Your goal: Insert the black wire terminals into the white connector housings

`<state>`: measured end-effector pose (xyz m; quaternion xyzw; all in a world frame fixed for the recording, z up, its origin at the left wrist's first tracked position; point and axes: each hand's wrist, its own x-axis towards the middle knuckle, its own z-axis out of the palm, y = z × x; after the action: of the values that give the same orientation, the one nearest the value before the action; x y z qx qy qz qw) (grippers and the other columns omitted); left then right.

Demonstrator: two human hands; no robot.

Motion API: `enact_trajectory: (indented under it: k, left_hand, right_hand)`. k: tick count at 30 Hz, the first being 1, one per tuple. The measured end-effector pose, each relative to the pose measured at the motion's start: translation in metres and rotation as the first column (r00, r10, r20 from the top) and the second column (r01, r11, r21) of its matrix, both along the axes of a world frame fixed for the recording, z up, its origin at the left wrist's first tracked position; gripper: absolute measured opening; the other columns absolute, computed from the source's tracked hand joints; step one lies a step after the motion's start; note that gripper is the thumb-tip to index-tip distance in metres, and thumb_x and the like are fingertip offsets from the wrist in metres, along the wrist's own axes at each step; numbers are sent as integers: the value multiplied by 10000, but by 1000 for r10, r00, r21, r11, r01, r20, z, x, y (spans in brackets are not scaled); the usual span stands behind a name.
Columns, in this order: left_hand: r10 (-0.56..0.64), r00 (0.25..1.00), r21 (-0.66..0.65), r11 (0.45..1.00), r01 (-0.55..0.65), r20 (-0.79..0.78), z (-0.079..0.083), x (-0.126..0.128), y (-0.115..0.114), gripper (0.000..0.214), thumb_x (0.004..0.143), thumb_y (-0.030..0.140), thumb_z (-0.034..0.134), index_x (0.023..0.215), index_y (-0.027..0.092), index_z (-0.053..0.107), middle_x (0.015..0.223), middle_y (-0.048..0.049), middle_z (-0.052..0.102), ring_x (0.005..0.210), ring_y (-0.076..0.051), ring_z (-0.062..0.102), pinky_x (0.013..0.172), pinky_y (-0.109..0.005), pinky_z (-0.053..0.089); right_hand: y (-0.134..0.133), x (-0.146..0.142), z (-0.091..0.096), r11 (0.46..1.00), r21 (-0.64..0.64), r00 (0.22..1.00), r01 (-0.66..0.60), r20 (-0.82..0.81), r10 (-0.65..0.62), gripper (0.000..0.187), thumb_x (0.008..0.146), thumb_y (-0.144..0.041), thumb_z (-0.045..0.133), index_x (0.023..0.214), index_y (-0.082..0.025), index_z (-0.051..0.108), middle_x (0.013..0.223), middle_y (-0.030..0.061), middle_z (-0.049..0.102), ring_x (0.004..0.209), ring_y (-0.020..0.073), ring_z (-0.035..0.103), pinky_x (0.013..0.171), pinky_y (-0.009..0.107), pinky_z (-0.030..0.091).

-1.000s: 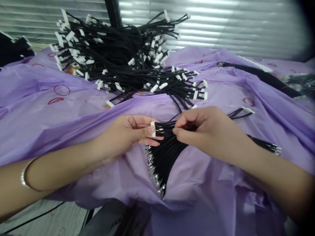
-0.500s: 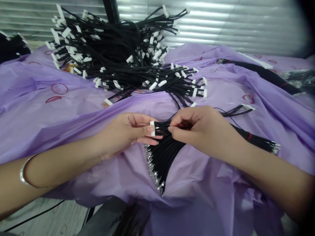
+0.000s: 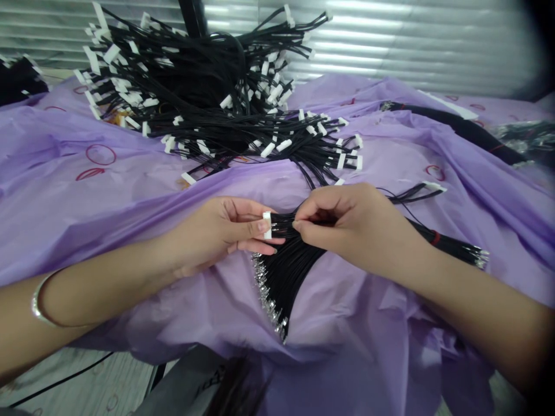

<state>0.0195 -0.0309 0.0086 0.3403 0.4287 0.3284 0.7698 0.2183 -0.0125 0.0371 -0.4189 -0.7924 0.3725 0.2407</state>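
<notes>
My left hand point(image 3: 221, 231) pinches a small white connector point(image 3: 267, 225) between thumb and fingers. Thin black wires run from the connector to my right hand point(image 3: 347, 222), whose thumb and forefinger are pressed together on one of them just right of the connector. Under both hands lies a fanned bundle of black wires with metal tips point(image 3: 277, 277) on purple plastic sheeting point(image 3: 130, 190). A silver bangle point(image 3: 37, 300) sits on my left wrist.
A big heap of black wires with white connectors point(image 3: 208, 92) lies behind the hands. Another tied black wire bundle point(image 3: 459, 248) stretches right, and a further bundle point(image 3: 455, 130) lies at the back right. A grey ribbed shutter point(image 3: 411, 40) closes the far side.
My right hand's pinch has slid a little left along the wires towards the white connector. The left hand has held the connector nearly still.
</notes>
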Motion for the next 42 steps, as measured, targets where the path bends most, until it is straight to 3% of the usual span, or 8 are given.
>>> enact_trajectory:
  k: [25,34,42]
  left_hand:
    - [43,999,-22,999,-43,26,1,1,-1,80,726,97,712,786,131,671,721,-7,713,745,-143,704,645,-179,583]
    - [78,997,-23,997,-77,6,0,1,-1,117,708,99,730,791,131,655,715,-1,706,761,-162,708,653,-191,587]
    - [21,1000,34,999,-20,-18,0,1,-3,97,724,139,725,795,135,659,745,-10,716,767,-147,704,659,-183,585]
  right_hand:
    - [-8,-3,2,999,43,992,16,122,-21,168,766,-119,578,610,-175,604,493,-67,500,433,50,406,408,204,288]
    - [-5,-4,-1,997,74,997,-19,77,14,165,788,-101,579,643,-164,627,533,-59,526,474,49,429,447,198,306]
    - [-5,-3,-1,999,33,999,-2,37,1,146,766,-90,592,644,-151,643,566,-47,552,510,53,452,472,184,329]
